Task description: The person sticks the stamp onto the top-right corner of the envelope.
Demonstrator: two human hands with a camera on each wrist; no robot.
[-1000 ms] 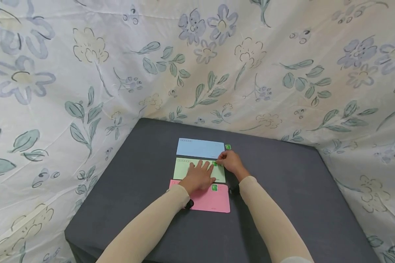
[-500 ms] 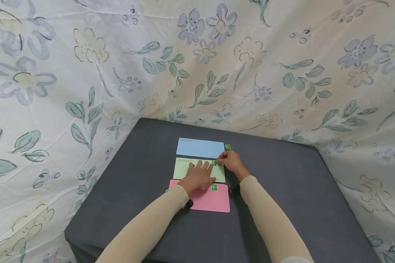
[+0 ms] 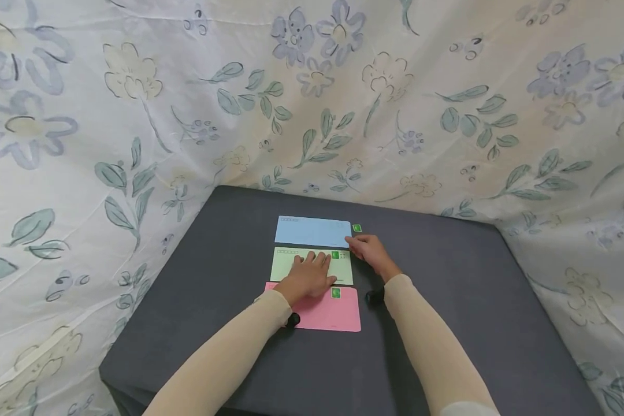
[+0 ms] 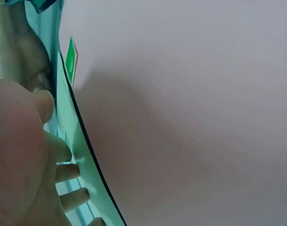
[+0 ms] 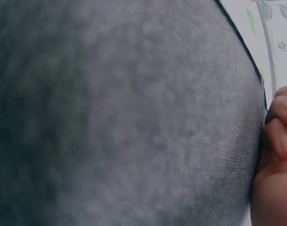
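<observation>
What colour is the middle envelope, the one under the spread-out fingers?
The middle envelope is pale green; the head view shows it best.

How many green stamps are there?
3: one stamp on the green envelope, another stamp on the pink envelope, the third stamp beside the blue envelope. More may be hidden.

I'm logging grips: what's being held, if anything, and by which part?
The left hand holds nothing, resting on the green envelope. Whether the right hand pinches anything near the blue envelope cannot be told.
</observation>
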